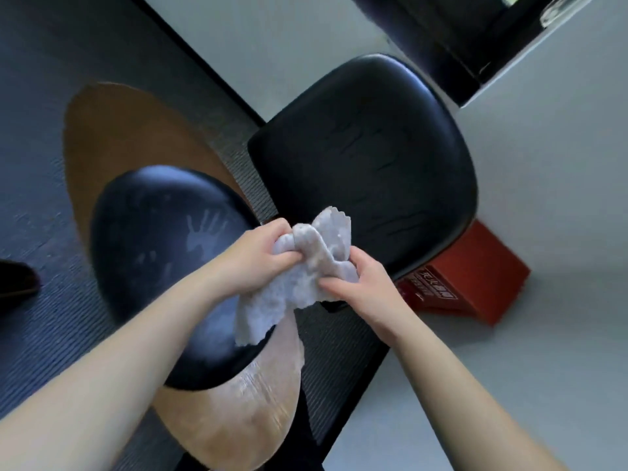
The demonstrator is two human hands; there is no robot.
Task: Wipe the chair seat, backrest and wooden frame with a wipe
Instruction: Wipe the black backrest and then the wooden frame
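Observation:
A crumpled white wipe (299, 273) hangs in the air between my two hands. My left hand (255, 256) grips its upper left part and my right hand (360, 283) pinches its right side. Under them lies the chair's black padded seat (367, 158) at the upper right. At the lower left is the black padded backrest (153, 253), with a pale handprint on it, set on a curved wooden frame (112, 130). The wood below the backrest (244, 413) looks pale and streaked.
A red box (469, 283) stands on the floor beside the seat at the right. Grey carpet (34, 164) covers the left, a pale wall (543, 198) the right. A dark shoe (17, 277) shows at the left edge.

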